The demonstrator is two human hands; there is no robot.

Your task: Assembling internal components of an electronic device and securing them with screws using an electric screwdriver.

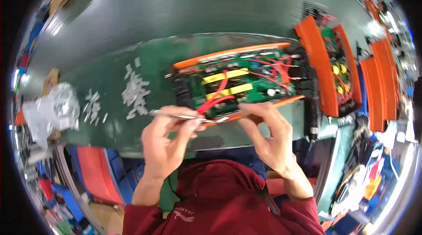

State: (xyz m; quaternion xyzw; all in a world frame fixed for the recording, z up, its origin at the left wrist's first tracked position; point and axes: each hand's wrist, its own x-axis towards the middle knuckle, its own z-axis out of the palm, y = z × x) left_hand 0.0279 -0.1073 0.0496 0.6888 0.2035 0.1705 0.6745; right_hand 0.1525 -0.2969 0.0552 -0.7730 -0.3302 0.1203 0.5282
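Note:
My left hand (165, 140) is closed around slim silver tweezers (176, 115), which point right along the near edge of an opened device. A small pale piece (223, 120) is at their tip. My right hand (271, 136) is beside the same edge with thumb and forefinger apart; nothing shows between them. The device has orange side walls (233, 54), black end pieces and a green circuit board (259, 97). Yellow-wrapped parts (241, 88) and red wires (218, 98) sit on the board, the thick wires reaching toward my left fingers.
A heap of small grey strips (135, 92) lies left of the device, with smaller pieces (92, 107) beyond it. Farther left is a clear plastic bag (55, 109). Another opened orange device (318, 65) and orange shells (381, 83) stand at the right of the green table (145, 13).

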